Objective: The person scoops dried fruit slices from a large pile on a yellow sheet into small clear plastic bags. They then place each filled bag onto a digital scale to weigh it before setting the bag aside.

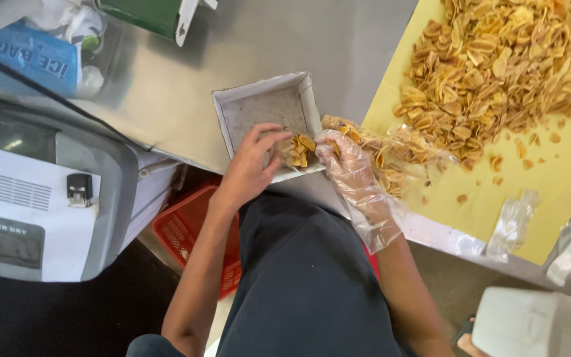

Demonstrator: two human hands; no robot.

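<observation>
Pinched in the gloved right hand (345, 155) is the mouth of a clear bag (391, 155) partly filled with chips; its fingers are closed on the plastic at the edge of a white tray (306, 99). Spread and bare, the left hand (252, 165) is laid over a small heap of chips (297, 151) in the tray's near corner, fingertips touching them but nothing gripped.

Chips could be spilled at the gap between tray and bag if the mouth is let sag or the tray is nudged, since the tray is seen to overhang the counter (246, 46) edge above a red basket (190, 231). Brittle chips could also be crushed under the flat palm.

The tray is otherwise nearly bare, only crumbs being seen on its floor. A large pile (497, 66) of loose chips is spread on a yellow sheet (550, 178) to the right, with a few strays near it. Empty clear bags (513, 221) lie at the sheet's near edge.
</observation>
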